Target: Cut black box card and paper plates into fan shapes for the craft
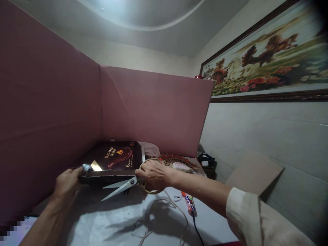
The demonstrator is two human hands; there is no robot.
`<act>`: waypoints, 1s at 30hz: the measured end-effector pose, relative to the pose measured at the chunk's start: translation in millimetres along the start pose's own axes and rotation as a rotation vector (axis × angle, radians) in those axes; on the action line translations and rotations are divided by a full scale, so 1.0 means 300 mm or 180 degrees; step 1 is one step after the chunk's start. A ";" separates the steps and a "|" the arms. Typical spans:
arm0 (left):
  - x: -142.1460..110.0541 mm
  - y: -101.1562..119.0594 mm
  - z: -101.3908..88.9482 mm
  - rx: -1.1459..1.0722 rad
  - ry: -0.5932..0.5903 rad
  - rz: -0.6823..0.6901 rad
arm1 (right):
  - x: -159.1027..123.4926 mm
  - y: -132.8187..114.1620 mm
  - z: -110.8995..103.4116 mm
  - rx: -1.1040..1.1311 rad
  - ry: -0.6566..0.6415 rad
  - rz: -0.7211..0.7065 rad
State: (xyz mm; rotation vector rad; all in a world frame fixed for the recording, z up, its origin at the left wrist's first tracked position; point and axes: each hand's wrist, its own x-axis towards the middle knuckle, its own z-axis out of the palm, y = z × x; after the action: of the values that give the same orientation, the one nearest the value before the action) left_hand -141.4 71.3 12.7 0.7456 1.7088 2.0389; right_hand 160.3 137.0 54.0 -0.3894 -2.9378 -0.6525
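My right hand (155,175) is closed round the gold handles of a large pair of scissors (120,188), whose blades are parted and point left, just below the front edge of a flat dark brown box (112,158) with gold lettering. My left hand (67,181) grips the box's near left corner, fingers curled on it. The box lies on a white sheet (107,222) covering the table.
A tall pink cardboard screen (151,106) stands behind and to the left. A round woven fan-like object (176,163) lies right of the box. A small colourful tube (189,202), a black cable (197,232) and loose string lie in front. A brown cardboard piece (253,171) leans on the right wall.
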 end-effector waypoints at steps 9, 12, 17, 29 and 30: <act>-0.104 0.086 0.052 -0.0413 -0.0906 0.0273 | -0.064 0.042 -0.021 0.1101 0.1194 0.2136; -0.137 0.106 0.068 -0.0531 -0.1173 0.0425 | 0.016 -0.009 -0.051 0.1628 0.1474 0.2134; -0.177 0.133 0.076 -0.0347 -0.1613 0.0400 | 0.134 -0.094 -0.055 0.1848 0.1622 0.1590; -0.224 0.114 0.052 -0.0480 -0.1505 0.0631 | 0.241 -0.024 -0.048 0.1539 0.1964 0.1795; -0.227 0.105 0.045 -0.0434 -0.1487 0.0751 | 0.245 0.005 -0.066 0.1524 0.2048 0.1901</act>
State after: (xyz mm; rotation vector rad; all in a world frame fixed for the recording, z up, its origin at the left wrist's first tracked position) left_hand -77.9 35.3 34.6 1.3056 1.2553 1.9013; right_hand 90.9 146.5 84.0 -0.7731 -2.1014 0.0233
